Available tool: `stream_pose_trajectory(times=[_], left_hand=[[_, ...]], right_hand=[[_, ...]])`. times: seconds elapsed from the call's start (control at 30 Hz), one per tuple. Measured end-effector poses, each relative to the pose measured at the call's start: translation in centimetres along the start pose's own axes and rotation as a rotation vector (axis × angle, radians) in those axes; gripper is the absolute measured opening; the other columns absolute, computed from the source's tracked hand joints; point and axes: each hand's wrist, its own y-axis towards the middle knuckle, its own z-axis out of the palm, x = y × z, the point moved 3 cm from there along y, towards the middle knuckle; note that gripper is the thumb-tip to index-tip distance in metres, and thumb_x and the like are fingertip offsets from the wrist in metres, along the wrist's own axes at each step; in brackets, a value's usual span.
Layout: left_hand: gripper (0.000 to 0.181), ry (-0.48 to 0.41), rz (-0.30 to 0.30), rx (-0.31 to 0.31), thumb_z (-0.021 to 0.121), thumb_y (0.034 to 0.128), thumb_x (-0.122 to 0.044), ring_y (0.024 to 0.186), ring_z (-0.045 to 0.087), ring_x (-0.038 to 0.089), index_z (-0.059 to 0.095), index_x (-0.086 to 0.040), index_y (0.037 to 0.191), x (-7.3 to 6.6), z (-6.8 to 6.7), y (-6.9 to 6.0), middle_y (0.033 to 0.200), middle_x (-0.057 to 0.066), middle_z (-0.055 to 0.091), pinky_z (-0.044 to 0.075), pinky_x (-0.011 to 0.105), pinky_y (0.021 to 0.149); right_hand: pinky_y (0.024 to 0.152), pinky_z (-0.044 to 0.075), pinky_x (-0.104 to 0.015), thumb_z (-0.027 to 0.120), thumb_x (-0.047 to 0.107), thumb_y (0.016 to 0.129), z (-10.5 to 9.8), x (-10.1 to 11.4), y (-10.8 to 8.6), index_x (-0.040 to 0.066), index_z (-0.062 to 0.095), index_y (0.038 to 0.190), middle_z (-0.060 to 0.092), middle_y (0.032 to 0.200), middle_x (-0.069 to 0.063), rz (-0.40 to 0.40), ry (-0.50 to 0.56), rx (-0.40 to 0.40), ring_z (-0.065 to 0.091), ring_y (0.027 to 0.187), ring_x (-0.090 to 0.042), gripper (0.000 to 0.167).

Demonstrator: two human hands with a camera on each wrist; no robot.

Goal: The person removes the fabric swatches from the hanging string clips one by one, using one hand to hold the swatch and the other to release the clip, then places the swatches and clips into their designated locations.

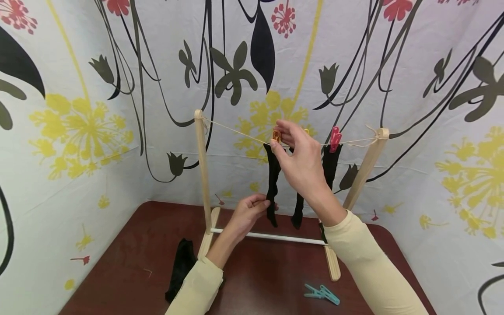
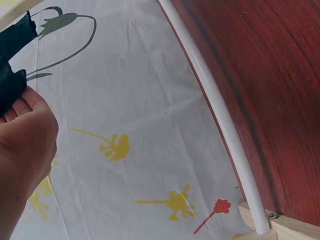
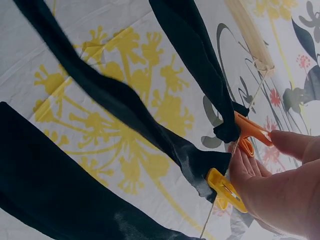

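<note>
A long black sock hangs from a thin string. My right hand pinches an orange clothespin between thumb and fingers, at the sock's top edge on the string. Lower down, my left hand holds the same sock near its bottom end; part of its fingers is hidden behind the fabric. To the right hangs a second black sock, fixed by a yellow clothespin. Farther right, a pink clothespin clips another black sock, partly covered by my right arm.
Wooden posts stand at both ends of the string, joined low down by a white rod. A black cloth item lies on the dark red table at the left. Light blue clothespins lie at the front right.
</note>
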Motion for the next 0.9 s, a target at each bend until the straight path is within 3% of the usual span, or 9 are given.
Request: stream_pose_trajectory(times=[0.5, 0.67, 0.9], left_hand=[[0.008, -0.025, 0.003, -0.021, 0.065, 0.1053, -0.009, 0.099, 0.077, 0.016, 0.071, -0.007, 0.109, -0.11, -0.1, -0.69, 0.099, 0.0, 0.081, 0.058, 0.033, 0.102], [0.008, -0.038, 0.015, -0.02, 0.065, 0.1049, -0.009, 0.098, 0.078, 0.016, 0.072, -0.008, 0.109, -0.14, -0.15, -0.83, 0.099, 0.001, 0.081, 0.058, 0.034, 0.102], [0.009, -0.03, 0.013, -0.024, 0.065, 0.1052, -0.009, 0.1, 0.077, 0.017, 0.072, -0.007, 0.11, -0.16, -0.1, -0.93, 0.099, 0.0, 0.081, 0.056, 0.038, 0.105]], right_hand=[[0.102, 0.059, -0.045, 0.076, 0.014, 0.099, -0.23, 0.1, -0.28, 0.011, 0.072, 0.131, 0.072, 0.127, -0.009, -0.013, -0.097, 0.046, 0.072, 0.118, -0.027, 0.033], [0.097, 0.059, -0.047, 0.078, 0.015, 0.098, -0.46, 0.27, -0.48, 0.01, 0.073, 0.13, 0.074, 0.123, -0.01, -0.048, -0.143, 0.021, 0.073, 0.111, -0.029, 0.032], [0.094, 0.059, -0.046, 0.079, 0.013, 0.096, -0.63, 0.44, -0.53, 0.009, 0.077, 0.123, 0.077, 0.114, -0.01, -0.114, -0.129, -0.036, 0.075, 0.105, -0.028, 0.027]])
